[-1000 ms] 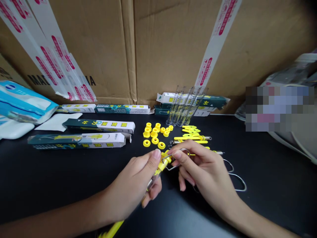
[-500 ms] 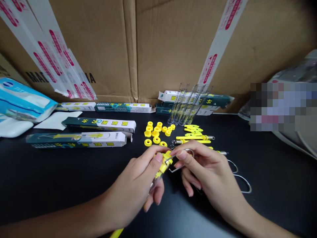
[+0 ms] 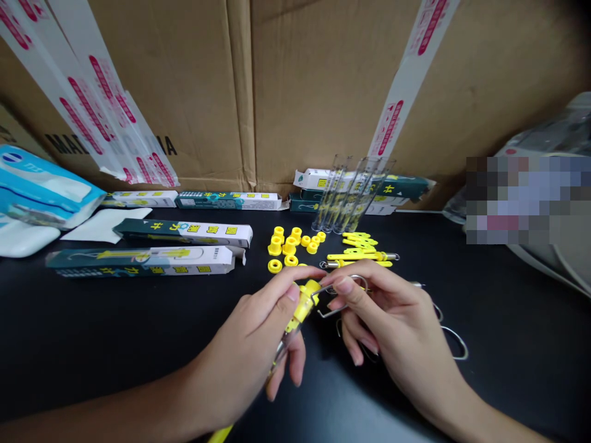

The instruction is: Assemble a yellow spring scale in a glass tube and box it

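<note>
My left hand point(image 3: 249, 332) is closed around a tube spring scale point(image 3: 303, 306), a clear tube with a yellow cap at its upper end. The tube is tilted, its cap facing my right hand, and its lower part is largely hidden by my fingers. Between the thumb and index finger of my right hand point(image 3: 397, 320), a bent metal wire handle point(image 3: 330, 312) is pinched. One of its two bent-in ends meets the side of the yellow cap; the other stands a little apart. More wire handles point(image 3: 463, 346) lie beside and partly behind my right hand.
Several yellow caps point(image 3: 289, 246) stand beyond my hands, near flat yellow pieces point(image 3: 359, 242) and yellow rods with springs point(image 3: 362, 256). Behind are upright clear tubes point(image 3: 353, 197) and printed boxes point(image 3: 184, 261). A tissue pack point(image 3: 50, 184) lies left; a large carton point(image 3: 300, 92) closes off the back.
Both hands have shifted slightly, and the tube has turned a little in my left hand. One wire end now meets the cap's side more closely. The grips are unchanged.
</note>
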{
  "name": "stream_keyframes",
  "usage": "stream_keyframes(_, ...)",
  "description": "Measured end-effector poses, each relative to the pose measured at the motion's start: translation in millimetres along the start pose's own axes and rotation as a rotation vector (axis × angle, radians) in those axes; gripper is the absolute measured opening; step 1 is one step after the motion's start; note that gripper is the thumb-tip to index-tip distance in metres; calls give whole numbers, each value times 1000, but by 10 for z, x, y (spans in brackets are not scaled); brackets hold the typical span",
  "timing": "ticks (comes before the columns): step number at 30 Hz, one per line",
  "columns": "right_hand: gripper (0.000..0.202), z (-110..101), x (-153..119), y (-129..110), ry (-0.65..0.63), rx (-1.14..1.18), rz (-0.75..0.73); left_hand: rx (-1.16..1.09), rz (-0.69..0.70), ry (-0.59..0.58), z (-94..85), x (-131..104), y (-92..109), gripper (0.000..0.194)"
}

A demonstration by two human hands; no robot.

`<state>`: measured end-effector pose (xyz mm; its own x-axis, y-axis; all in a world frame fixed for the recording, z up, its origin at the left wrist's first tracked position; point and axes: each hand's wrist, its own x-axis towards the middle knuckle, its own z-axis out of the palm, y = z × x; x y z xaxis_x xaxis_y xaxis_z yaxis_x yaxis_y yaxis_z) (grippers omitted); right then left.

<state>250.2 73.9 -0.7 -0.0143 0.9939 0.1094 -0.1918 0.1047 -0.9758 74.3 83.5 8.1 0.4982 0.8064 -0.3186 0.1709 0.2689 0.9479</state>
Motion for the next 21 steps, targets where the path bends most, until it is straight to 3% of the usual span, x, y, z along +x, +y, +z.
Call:
stream_keyframes(14, 20, -15, 12, 24, 16, 7, 49, 115, -3, 30, 58, -14, -12, 52)
stream_keyframes(17, 24, -25, 24, 19, 10, -5, 33, 113, -8, 55, 68, -23, -24, 48)
stream_keyframes(21, 25, -44, 32, 25, 19, 113, 123, 114, -5, 68, 76, -45, -16, 36)
